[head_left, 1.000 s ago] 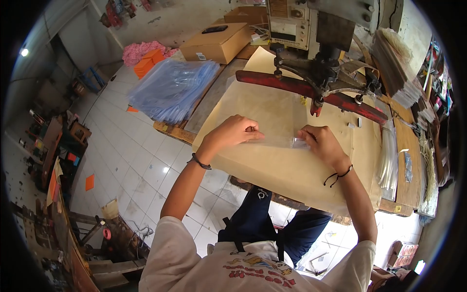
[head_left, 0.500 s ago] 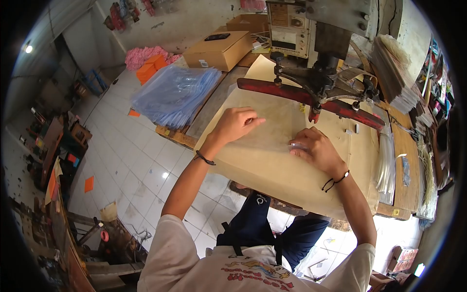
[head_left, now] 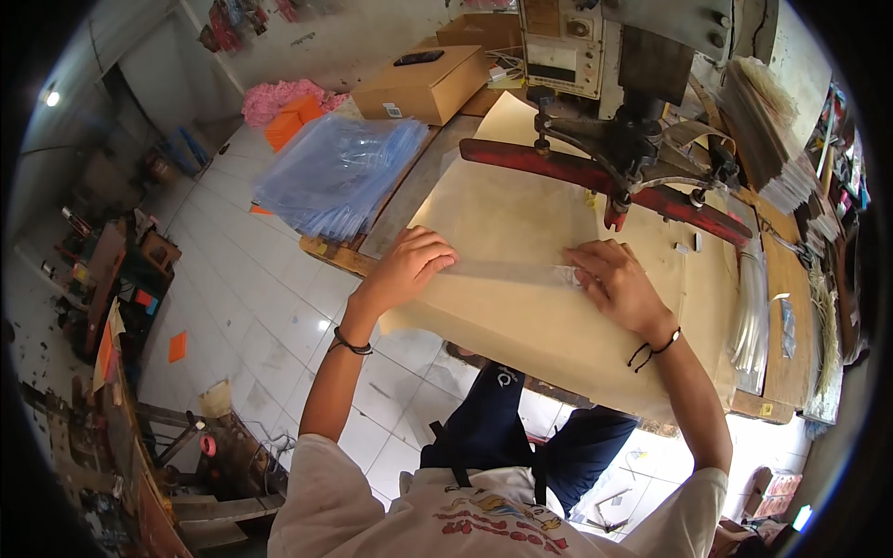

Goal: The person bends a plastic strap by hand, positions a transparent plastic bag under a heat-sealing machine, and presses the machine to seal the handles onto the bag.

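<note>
A clear plastic sheet [head_left: 507,223] lies on the tan paper-like cover [head_left: 521,330] of the worktable, with a narrow strip along its near edge. My left hand [head_left: 409,265] has its fingers curled together at the left end of that strip. At the right end, my right hand [head_left: 621,284] grips the sheet between thumb and fingers. Just beyond both hands, a long red bar [head_left: 535,165] hangs from the black metal bracket [head_left: 605,144] of a press, above the far part of the sheet.
A stack of bluish clear plastic sheets [head_left: 339,172] sits at the table's left. Behind it stands a cardboard box [head_left: 419,86] with a phone on top. Long pale plastic strips [head_left: 750,307] lie on the right side. Two small whitish pieces [head_left: 690,245] rest on the tan cover.
My left hand has come down and leftward onto the sheet's near edge from above it. My right hand has stayed near the right end. The near-edge strip now stretches between the hands.
</note>
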Tool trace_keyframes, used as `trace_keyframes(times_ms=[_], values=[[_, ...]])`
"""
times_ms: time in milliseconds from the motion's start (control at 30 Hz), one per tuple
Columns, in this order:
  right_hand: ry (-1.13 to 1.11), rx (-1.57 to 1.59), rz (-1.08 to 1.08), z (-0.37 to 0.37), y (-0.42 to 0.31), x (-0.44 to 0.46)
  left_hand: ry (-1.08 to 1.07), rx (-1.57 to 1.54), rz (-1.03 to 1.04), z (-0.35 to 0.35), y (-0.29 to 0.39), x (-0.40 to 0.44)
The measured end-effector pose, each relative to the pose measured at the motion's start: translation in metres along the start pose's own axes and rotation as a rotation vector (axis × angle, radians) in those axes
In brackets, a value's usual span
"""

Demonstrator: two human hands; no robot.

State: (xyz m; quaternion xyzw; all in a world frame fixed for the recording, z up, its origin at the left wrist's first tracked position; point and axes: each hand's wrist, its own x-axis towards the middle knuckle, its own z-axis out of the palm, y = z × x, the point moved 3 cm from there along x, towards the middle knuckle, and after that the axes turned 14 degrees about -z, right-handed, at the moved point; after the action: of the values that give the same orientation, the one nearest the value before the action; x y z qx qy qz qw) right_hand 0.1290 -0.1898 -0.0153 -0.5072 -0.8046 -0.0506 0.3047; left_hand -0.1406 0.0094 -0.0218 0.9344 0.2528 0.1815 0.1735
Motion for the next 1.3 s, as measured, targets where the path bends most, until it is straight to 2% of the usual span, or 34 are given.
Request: trace_keyframes(times_ms=[133,233,433,533,633,733,833,1033,1133,1300], values=[[-0.039,-0.003,-0.122,0.002,-0.003,0.003,0.093,0.119,0.044,0.003,0.007,0.005],[-0.089,-0.041,-0.073,0.005,-0.001,0.002,0.115,0.064,0.007,0.011,-0.002,0.003],[0.039,-0.159,-0.104,0.009,-0.002,0.002,0.197,0.033,-0.016,0.016,-0.004,-0.004],[0.014,-0.105,-0.126,-0.006,-0.001,-0.001,0.384,0.173,0.106,0.008,0.007,-0.016],[-0.007,-0.008,-0.166,-0.012,-0.003,0.0,0.462,0.139,0.132,0.006,0.013,-0.037],[-0.067,0.011,-0.134,-0.014,-0.004,0.0,0.39,0.05,-0.015,0.006,0.005,-0.051],[-0.101,0.16,-0.137,-0.018,-0.001,-0.001,0.24,-0.124,-0.018,0.005,0.0,-0.06],[-0.119,0.297,0.046,-0.014,0.003,-0.006,0.12,-0.19,-0.185,-0.009,0.005,-0.051],[-0.138,0.442,0.194,-0.009,0.008,-0.008,-0.023,-0.29,-0.263,-0.015,-0.007,-0.038],[-0.148,0.442,0.234,-0.007,0.015,-0.01,-0.217,-0.208,-0.38,-0.028,-0.007,-0.02]])
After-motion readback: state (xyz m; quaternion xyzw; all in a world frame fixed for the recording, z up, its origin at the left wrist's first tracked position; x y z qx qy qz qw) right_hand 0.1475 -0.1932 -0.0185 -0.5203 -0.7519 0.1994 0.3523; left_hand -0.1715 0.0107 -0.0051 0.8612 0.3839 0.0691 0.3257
